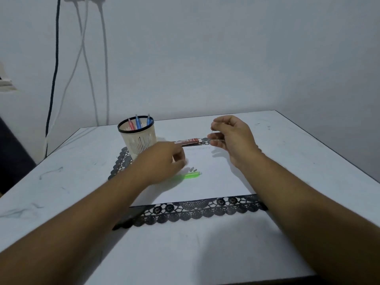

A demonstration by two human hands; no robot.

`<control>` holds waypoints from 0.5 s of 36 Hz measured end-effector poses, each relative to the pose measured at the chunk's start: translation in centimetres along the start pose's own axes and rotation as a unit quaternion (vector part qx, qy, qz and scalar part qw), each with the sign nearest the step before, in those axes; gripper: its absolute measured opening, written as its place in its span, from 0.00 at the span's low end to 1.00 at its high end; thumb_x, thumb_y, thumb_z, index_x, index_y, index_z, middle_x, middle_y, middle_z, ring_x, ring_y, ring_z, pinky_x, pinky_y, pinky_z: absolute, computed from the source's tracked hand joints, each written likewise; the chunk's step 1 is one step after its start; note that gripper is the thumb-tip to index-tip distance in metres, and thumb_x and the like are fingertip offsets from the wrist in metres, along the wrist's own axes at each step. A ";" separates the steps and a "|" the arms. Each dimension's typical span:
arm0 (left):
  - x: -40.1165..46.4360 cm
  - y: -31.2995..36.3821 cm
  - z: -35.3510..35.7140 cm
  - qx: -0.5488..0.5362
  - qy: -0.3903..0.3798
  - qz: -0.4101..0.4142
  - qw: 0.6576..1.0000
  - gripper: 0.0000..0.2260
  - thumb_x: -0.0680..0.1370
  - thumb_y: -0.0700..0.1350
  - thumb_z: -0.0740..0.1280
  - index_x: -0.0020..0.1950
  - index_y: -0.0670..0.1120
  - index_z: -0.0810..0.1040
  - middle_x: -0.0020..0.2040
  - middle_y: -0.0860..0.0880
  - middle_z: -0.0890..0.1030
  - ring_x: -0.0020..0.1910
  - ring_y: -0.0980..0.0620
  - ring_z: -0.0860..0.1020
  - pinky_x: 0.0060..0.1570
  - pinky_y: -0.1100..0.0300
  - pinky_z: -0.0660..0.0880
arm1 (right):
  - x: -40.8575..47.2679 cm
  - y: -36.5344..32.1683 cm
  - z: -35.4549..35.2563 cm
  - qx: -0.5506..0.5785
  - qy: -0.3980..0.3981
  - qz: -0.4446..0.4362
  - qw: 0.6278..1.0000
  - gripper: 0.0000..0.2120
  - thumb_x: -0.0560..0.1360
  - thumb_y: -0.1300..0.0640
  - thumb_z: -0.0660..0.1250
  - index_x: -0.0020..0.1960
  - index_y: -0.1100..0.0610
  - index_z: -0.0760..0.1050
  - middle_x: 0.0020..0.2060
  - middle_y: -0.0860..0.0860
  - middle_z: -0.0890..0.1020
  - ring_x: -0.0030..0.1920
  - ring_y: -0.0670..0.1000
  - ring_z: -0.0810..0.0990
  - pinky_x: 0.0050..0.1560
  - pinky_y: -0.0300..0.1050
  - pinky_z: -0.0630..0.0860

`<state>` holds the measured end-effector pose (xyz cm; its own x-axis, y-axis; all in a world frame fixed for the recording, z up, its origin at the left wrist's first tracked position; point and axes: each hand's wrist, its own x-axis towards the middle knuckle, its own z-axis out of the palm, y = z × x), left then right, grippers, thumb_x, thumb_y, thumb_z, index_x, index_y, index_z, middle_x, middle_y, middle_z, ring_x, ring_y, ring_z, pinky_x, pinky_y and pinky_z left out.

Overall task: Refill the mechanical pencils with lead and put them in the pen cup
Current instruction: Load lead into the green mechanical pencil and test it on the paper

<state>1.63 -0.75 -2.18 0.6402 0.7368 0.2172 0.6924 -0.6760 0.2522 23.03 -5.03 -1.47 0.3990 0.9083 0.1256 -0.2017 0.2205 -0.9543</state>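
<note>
A cream pen cup (pixel 138 138) with a black rim stands at the mat's far left and holds three pencils, one red and two blue. A green mechanical pencil (pixel 192 175) lies on the white sheet (pixel 216 177), its left end under my left hand (pixel 164 159). My left hand hovers low over that pencil with fingers curled; whether it holds anything is hidden. A red lead case (pixel 188 141) lies behind it on the mat. My right hand (pixel 230 134) is raised over the mat's far right and pinches a thin lead (pixel 211 131). Small grey bits (pixel 193 168) lie beside the green pencil.
A black lace-edged mat (pixel 197 210) lies under the white sheet on a pale table (pixel 61 192). Cables (pixel 102 58) hang down the wall at the back left. The table's right edge runs close to the wall.
</note>
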 end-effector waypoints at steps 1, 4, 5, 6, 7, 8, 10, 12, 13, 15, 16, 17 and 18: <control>-0.7 -0.1 0.1 0.020 -0.013 -0.001 1.000 0.05 0.81 0.53 0.68 0.49 0.54 0.80 0.46 0.59 0.79 0.44 0.62 0.75 0.44 0.57 0.76 | 0.0 0.0 0.1 -0.009 -0.002 -0.003 1.000 0.05 0.79 0.67 0.69 0.54 0.61 0.78 0.44 0.56 0.81 0.36 0.52 0.82 0.37 0.44 0.82; -1.9 -0.2 0.5 0.024 -0.038 -0.007 0.999 0.06 0.79 0.55 0.66 0.52 0.55 0.80 0.48 0.58 0.78 0.45 0.60 0.75 0.48 0.54 0.78 | -0.3 0.1 0.4 -0.034 -0.002 -0.012 0.999 0.04 0.79 0.66 0.69 0.54 0.61 0.77 0.42 0.56 0.81 0.34 0.52 0.82 0.38 0.45 0.83; -2.2 -0.1 0.6 0.015 -0.041 -0.006 0.999 0.07 0.79 0.55 0.66 0.52 0.55 0.79 0.48 0.58 0.78 0.46 0.60 0.76 0.49 0.54 0.78 | -0.3 0.3 0.5 -0.039 -0.001 -0.012 0.999 0.04 0.80 0.66 0.69 0.53 0.61 0.77 0.42 0.56 0.81 0.33 0.52 0.82 0.37 0.45 0.83; -2.4 -0.1 0.6 0.007 -0.043 -0.005 0.999 0.07 0.78 0.55 0.66 0.52 0.55 0.79 0.48 0.58 0.78 0.47 0.59 0.76 0.49 0.53 0.78 | -0.4 0.4 0.5 -0.041 -0.001 -0.012 0.999 0.03 0.80 0.65 0.69 0.53 0.60 0.76 0.41 0.56 0.81 0.32 0.52 0.82 0.37 0.45 0.83; -2.7 -0.1 0.7 0.001 -0.043 -0.004 0.999 0.08 0.78 0.56 0.65 0.53 0.56 0.78 0.48 0.59 0.77 0.47 0.59 0.76 0.50 0.53 0.78 | -0.4 0.5 0.6 -0.044 -0.002 -0.013 0.999 0.03 0.80 0.65 0.69 0.53 0.60 0.76 0.41 0.56 0.81 0.32 0.52 0.82 0.37 0.45 0.83; -2.8 -0.1 0.8 -0.001 -0.042 -0.004 0.999 0.08 0.77 0.57 0.65 0.53 0.57 0.78 0.48 0.59 0.77 0.48 0.59 0.75 0.50 0.54 0.77 | -0.5 0.6 0.6 -0.047 -0.005 -0.014 0.999 0.03 0.80 0.65 0.68 0.53 0.60 0.76 0.41 0.56 0.81 0.32 0.52 0.82 0.37 0.46 0.83; -3.1 -0.2 1.3 0.007 -0.034 0.002 0.999 0.07 0.78 0.57 0.64 0.53 0.58 0.76 0.48 0.60 0.76 0.48 0.59 0.75 0.48 0.54 0.76 | -0.4 0.8 0.7 -0.055 -0.013 -0.018 0.998 0.03 0.80 0.65 0.68 0.53 0.60 0.75 0.41 0.56 0.81 0.33 0.52 0.82 0.37 0.46 0.83; -3.1 -0.4 1.7 0.014 -0.024 0.012 1.000 0.03 0.79 0.54 0.64 0.50 0.57 0.74 0.46 0.59 0.75 0.47 0.59 0.74 0.46 0.54 0.75 | -0.3 1.0 0.8 -0.059 -0.020 -0.021 0.998 0.03 0.80 0.65 0.68 0.52 0.59 0.75 0.41 0.56 0.81 0.33 0.52 0.82 0.36 0.46 0.82; -3.1 -0.4 1.9 0.017 -0.020 0.016 1.000 0.02 0.80 0.53 0.64 0.48 0.57 0.73 0.45 0.59 0.74 0.45 0.59 0.73 0.44 0.55 0.74 | -0.3 1.1 0.8 -0.059 -0.021 -0.021 0.998 0.03 0.80 0.65 0.68 0.51 0.59 0.75 0.41 0.56 0.81 0.34 0.53 0.83 0.36 0.46 0.83; -3.1 -0.3 1.9 0.013 -0.014 0.016 1.000 0.05 0.81 0.51 0.64 0.46 0.56 0.72 0.44 0.58 0.74 0.44 0.60 0.73 0.41 0.57 0.71 | -0.2 1.1 0.9 -0.058 -0.024 -0.020 0.998 0.04 0.80 0.66 0.68 0.51 0.59 0.75 0.42 0.56 0.81 0.35 0.53 0.83 0.36 0.46 0.83; -3.1 -0.3 1.9 0.005 -0.011 0.014 1.000 0.05 0.81 0.51 0.64 0.45 0.56 0.72 0.44 0.58 0.75 0.43 0.60 0.73 0.41 0.57 0.71 | -0.3 1.2 0.9 -0.056 -0.025 -0.019 0.998 0.04 0.80 0.66 0.68 0.51 0.59 0.75 0.42 0.56 0.82 0.36 0.54 0.84 0.36 0.46 0.83; -3.1 -0.3 1.8 -0.006 -0.008 0.011 1.000 0.05 0.81 0.51 0.64 0.45 0.56 0.72 0.44 0.58 0.75 0.43 0.59 0.73 0.41 0.56 0.72 | -0.3 1.3 0.9 -0.055 -0.026 -0.018 0.998 0.04 0.80 0.66 0.68 0.51 0.59 0.75 0.43 0.57 0.82 0.36 0.55 0.84 0.37 0.46 0.83; -3.2 -0.4 1.8 -0.022 -0.004 0.007 1.000 0.05 0.81 0.50 0.64 0.45 0.56 0.73 0.44 0.58 0.76 0.44 0.59 0.74 0.42 0.56 0.73 | -0.5 1.4 1.0 -0.052 -0.026 -0.016 0.998 0.04 0.80 0.66 0.69 0.51 0.59 0.75 0.43 0.57 0.82 0.37 0.55 0.84 0.37 0.46 0.83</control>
<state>-0.08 -2.80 -4.71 0.6519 0.7277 0.2134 0.6684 -0.6843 0.2914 21.65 -4.82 -2.55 0.3554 0.9194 0.1684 -0.0945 0.2146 -0.9721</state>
